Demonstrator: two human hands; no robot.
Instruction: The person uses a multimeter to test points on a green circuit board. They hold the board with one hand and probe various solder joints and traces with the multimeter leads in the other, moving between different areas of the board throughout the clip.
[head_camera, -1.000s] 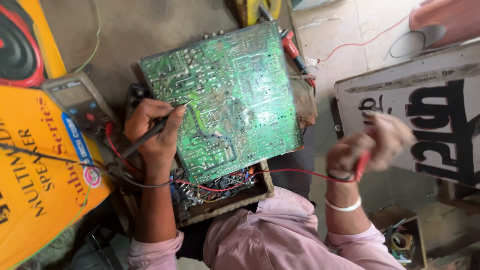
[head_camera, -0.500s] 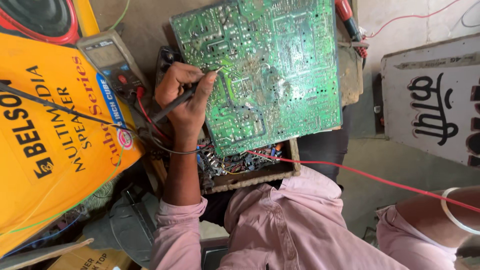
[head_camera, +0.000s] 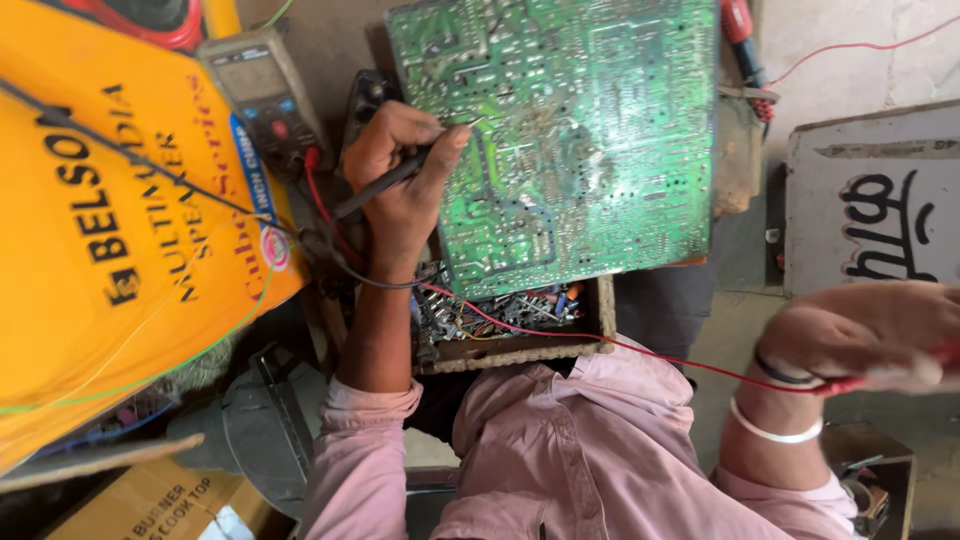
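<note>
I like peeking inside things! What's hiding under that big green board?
Below the green circuit board, its front edge shows a tray with small coloured components and a red wire. The board covers everything farther back. The left hand presses a black probe on top.

One green circuit board (head_camera: 570, 130), one multimeter (head_camera: 262, 95), two hands, one black probe (head_camera: 385, 182), one yellow box (head_camera: 110, 230)

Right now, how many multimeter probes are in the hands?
2. The black probe is in the left hand, its tip on the green circuit board. The red probe is in the right hand, blurred and away from the board.
</note>
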